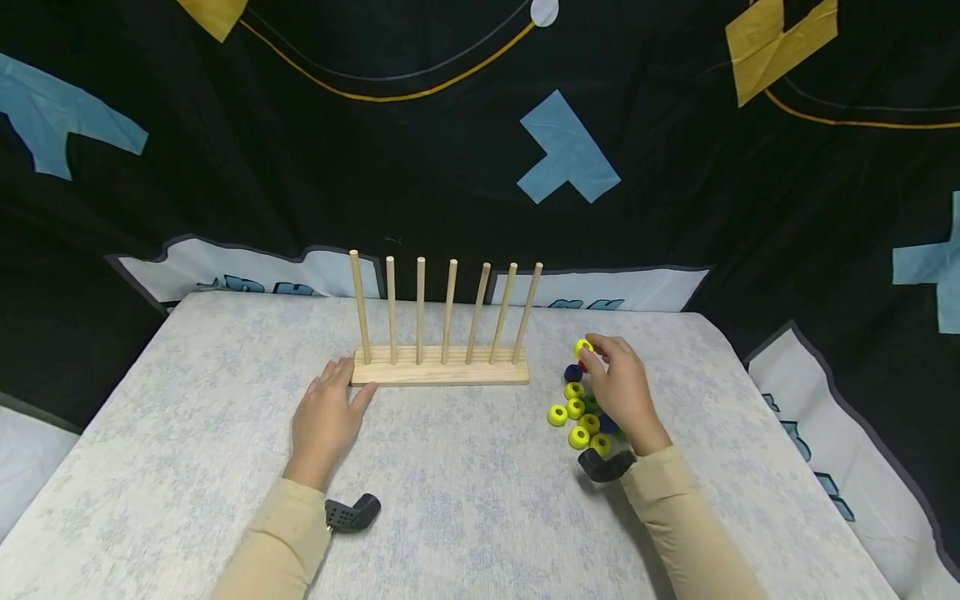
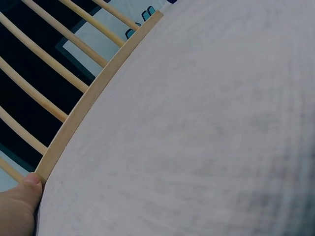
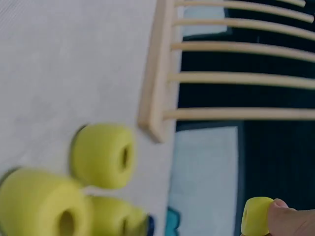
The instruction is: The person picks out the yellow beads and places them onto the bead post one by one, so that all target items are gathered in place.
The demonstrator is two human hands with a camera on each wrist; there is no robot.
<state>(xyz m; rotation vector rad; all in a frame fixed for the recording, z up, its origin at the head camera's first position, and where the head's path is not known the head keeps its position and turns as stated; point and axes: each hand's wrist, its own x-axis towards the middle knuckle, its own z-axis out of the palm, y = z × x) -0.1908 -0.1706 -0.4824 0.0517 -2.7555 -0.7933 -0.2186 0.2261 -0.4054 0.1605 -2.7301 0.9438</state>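
Observation:
A wooden rack (image 1: 442,376) with a row of upright pegs (image 1: 450,304) stands toward the back of the table. My left hand (image 1: 325,421) grips its left end, thumb on the front edge; the left wrist view shows that thumb (image 2: 32,179) against the base (image 2: 81,105). Over a loose pile of beads to the right of the rack is my right hand (image 1: 624,390). It pinches a yellow bead (image 3: 256,216) between thumb and fingertips, the bead's hole showing. The pegs carry no beads.
The pile holds several yellow beads (image 1: 557,415), dark blue beads (image 1: 573,373) and green ones partly under the hand. A bit of red shows beside the fingertips. A black patterned cloth (image 1: 450,167) hangs behind the pale table (image 1: 450,500).

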